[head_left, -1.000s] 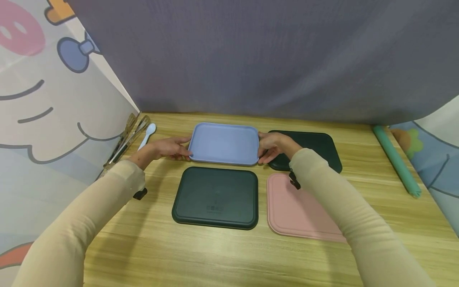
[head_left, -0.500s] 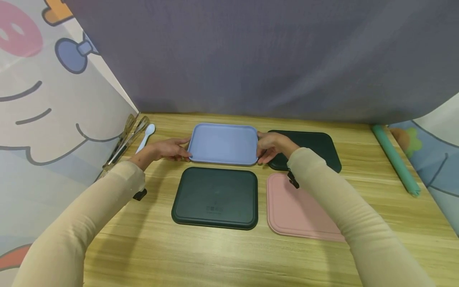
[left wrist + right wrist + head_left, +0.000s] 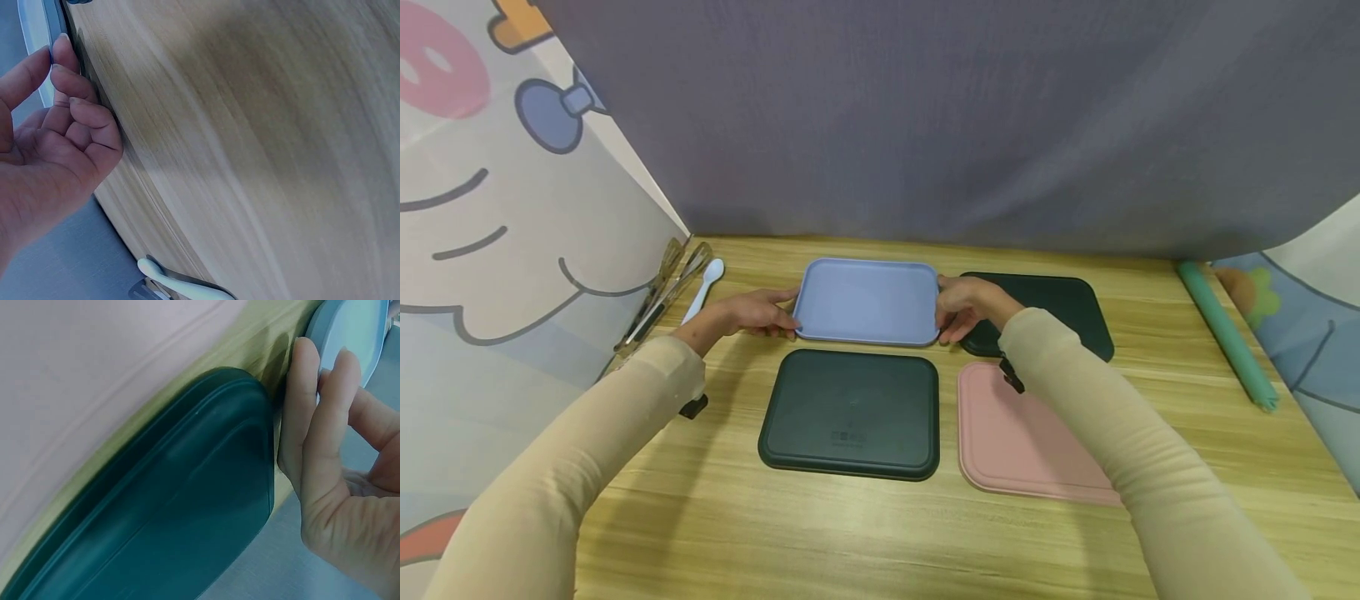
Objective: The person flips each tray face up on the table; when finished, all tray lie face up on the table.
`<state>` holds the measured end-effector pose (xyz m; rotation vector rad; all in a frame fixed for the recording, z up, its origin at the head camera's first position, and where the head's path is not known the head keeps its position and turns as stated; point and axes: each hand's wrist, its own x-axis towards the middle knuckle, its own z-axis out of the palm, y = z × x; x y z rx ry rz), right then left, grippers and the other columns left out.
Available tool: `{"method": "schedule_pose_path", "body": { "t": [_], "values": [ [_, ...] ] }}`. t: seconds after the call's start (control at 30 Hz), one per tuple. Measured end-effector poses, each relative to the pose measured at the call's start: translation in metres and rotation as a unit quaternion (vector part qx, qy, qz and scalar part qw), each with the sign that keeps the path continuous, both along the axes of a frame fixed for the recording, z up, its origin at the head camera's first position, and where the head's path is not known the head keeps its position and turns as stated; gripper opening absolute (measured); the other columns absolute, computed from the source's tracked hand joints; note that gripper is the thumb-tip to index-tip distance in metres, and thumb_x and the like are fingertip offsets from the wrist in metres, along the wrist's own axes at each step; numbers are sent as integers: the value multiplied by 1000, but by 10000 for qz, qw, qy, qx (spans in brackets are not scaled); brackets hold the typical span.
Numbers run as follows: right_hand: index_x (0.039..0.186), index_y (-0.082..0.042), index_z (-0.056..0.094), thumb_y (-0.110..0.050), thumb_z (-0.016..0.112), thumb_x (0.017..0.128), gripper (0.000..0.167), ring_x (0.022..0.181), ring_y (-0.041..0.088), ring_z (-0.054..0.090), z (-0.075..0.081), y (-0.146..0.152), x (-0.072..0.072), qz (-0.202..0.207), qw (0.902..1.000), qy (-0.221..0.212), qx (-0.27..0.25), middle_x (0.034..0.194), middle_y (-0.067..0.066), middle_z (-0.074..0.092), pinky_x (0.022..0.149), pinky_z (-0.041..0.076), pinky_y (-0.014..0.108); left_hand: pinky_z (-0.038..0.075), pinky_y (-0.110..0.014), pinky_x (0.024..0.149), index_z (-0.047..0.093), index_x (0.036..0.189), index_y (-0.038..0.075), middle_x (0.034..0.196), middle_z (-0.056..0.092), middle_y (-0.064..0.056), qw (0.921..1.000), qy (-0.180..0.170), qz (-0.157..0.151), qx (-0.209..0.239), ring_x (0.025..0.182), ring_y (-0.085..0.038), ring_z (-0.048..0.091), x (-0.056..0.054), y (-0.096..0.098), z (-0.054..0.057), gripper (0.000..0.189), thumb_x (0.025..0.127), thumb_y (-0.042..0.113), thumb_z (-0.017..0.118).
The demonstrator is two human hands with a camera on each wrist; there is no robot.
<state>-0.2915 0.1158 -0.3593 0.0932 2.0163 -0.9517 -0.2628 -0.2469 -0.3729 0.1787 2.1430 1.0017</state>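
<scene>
A light blue tray (image 3: 868, 300) with a raised rim lies at the back of the table, held at both short sides. My left hand (image 3: 762, 312) pinches its left edge near the front corner. In the left wrist view, thumb and index finger meet at the tray's rim (image 3: 55, 19), the other fingers curled below. On the opposite side my right hand (image 3: 961, 307) grips the right edge, fingers along the outside, thumb partly hidden. That hand overlaps the corner of a dark green tray (image 3: 1052, 308), which lies face down to the right.
Another dark green tray (image 3: 850, 412) lies upside down in front of the blue one. Beside it is a pink tray (image 3: 1022, 433), partly under the right sleeve. A pale blue spoon (image 3: 705, 287) and whisk-like utensils (image 3: 658, 296) lie at left; a green roll (image 3: 1228, 333) at right. A grey curtain (image 3: 925, 125) closes the back.
Almost nothing differs. Both hands keep hold of the blue tray in the same place; the head view has shifted very slightly.
</scene>
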Motion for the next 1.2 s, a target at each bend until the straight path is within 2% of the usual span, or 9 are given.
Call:
{"method": "schedule_pose_path", "body": {
  "t": [0.4, 0.63, 0.73, 0.83, 0.9, 1.0, 1.1, 1.2],
  "values": [
    [158, -20, -23, 3, 56, 94, 104, 60, 17, 70, 5, -4, 3, 29, 10000, 51, -12, 87, 16, 66, 60, 59, 27, 30, -27, 55, -4, 162, 19, 87, 72, -1, 10000, 29, 1, -45, 59, -10, 42, 0, 1, 1, 85, 103, 20, 57],
    [158, -21, -22, 0, 58, 95, 104, 63, 18, 70, 1, -2, 0, 145, 9997, 161, 122, 100, 19, 64, 62, 60, 30, 34, -25, 55, -3, 162, 16, 83, 72, 0, 9999, 25, -28, -149, 59, -8, 46, 0, 3, 5, 85, 102, 21, 58],
    [159, -21, -20, -5, 58, 96, 102, 67, 19, 71, 6, 5, 0, 280, 9990, 336, 95, 110, 22, 63, 65, 60, 33, 35, -26, 56, -3, 162, 8, 74, 67, 1, 9987, 190, -205, -433, 55, -8, 43, -4, 7, 13, 82, 104, 21, 53],
    [160, -22, -18, -12, 58, 97, 99, 75, 23, 73, 22, 21, 2, 321, 9978, 585, -4, 127, 30, 59, 67, 61, 35, 33, -28, 57, 2, 161, 2, 71, 61, 0, 9942, 603, -318, -828, 55, -10, 38, -9, 13, 29, 76, 105, 24, 49],
    [160, -22, -19, -17, 57, 99, 98, 82, 26, 74, 36, 37, 3, 325, 9965, 768, -30, 134, 33, 56, 69, 61, 36, 38, -31, 64, 6, 161, 2, 79, 64, -5, 9897, 944, -286, -1034, 63, -14, 47, -12, 19, 40, 73, 106, 26, 47],
    [160, -22, -18, -25, 58, 101, 96, 95, 34, 72, 56, 64, 6, 447, 9936, 1026, 174, 133, 30, 55, 74, 61, 40, 46, -42, 79, 12, 162, 5, 111, 68, -17, 9865, 1277, -216, -1000, 90, -27, 61, -13, 32, 52, 69, 107, 30, 46],
    [160, -21, -17, -33, 57, 102, 95, 104, 37, 68, 67, 98, 8, 616, 9897, 1202, 484, 128, 26, 56, 78, 60, 44, 45, -52, 99, 16, 161, 7, 134, 60, -24, 9862, 1422, -269, -809, 116, -36, 60, -11, 48, 57, 67, 107, 32, 46],
    [159, -17, -20, -36, 54, 103, 95, 109, 39, 64, 72, 137, 11, 734, 9872, 1213, 730, 134, 29, 48, 80, 59, 47, 44, -54, 106, 19, 161, 8, 145, 53, -23, 9850, 1505, -460, -707, 125, -38, 57, -6, 71, 60, 67, 107, 33, 48]
  ]
}}
